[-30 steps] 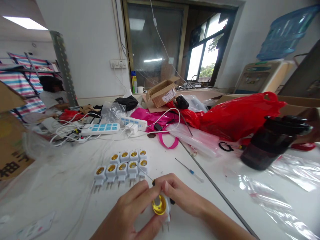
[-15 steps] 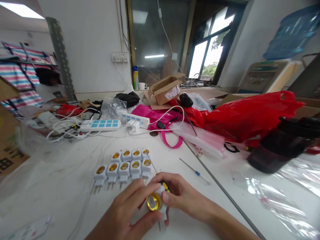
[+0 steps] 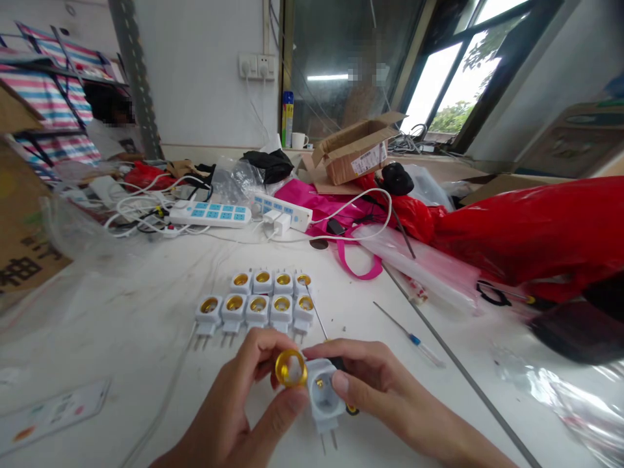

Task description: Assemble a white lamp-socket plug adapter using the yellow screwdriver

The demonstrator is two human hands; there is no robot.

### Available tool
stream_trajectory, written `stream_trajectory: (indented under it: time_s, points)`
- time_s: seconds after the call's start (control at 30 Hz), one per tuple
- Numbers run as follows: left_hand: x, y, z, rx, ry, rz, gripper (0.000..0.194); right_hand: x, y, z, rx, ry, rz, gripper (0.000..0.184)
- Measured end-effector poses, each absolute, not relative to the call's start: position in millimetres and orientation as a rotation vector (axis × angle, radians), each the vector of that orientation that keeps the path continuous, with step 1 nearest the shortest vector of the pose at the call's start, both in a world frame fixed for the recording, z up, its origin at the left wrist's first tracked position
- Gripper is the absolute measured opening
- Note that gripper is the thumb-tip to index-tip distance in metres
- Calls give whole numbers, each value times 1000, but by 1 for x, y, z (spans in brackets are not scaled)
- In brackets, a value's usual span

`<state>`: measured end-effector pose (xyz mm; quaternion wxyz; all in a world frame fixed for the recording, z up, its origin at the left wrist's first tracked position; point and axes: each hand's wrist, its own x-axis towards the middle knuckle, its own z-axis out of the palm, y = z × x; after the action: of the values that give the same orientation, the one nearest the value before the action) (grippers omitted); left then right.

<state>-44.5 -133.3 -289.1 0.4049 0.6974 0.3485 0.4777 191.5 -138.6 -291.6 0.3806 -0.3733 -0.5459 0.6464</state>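
My left hand (image 3: pixel 244 406) pinches a gold threaded ring (image 3: pixel 291 368) between thumb and fingers, just left of a white lamp-socket plug (image 3: pixel 324 398). My right hand (image 3: pixel 375 387) grips that plug body, its two prongs pointing down, and also holds a thin screwdriver (image 3: pixel 316 313) whose shaft sticks up and away. The ring is off the plug and touches its upper left edge. Just beyond my hands, several white socket plugs with gold inserts (image 3: pixel 257 302) lie in two rows on the white table (image 3: pixel 121 338).
A blue-tipped thin tool (image 3: pixel 407 335) and a long metal rod (image 3: pixel 463 374) lie to the right. Power strips (image 3: pixel 210 214), cables, a pink bag (image 3: pixel 331 221), red bags (image 3: pixel 526 227) and a cardboard box (image 3: pixel 358 153) crowd the far side. A card (image 3: pixel 51 413) lies at the left. Another person sits far left.
The gold ring has come out of the white plug and now sits in my left fingers beside it. My view has shifted right and closer to the table.
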Motion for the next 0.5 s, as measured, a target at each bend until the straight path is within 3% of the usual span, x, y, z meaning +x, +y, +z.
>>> stream_trajectory:
  time_s: [0.2,0.5]
  points:
    - [-47,-124,-292,2106,729,1149,26,191,-141,-294,-958,-1483,1531,37]
    - [-45,-115,-312,2085,695,1078,22,194,-137,-292,-986,-1791,1239,21]
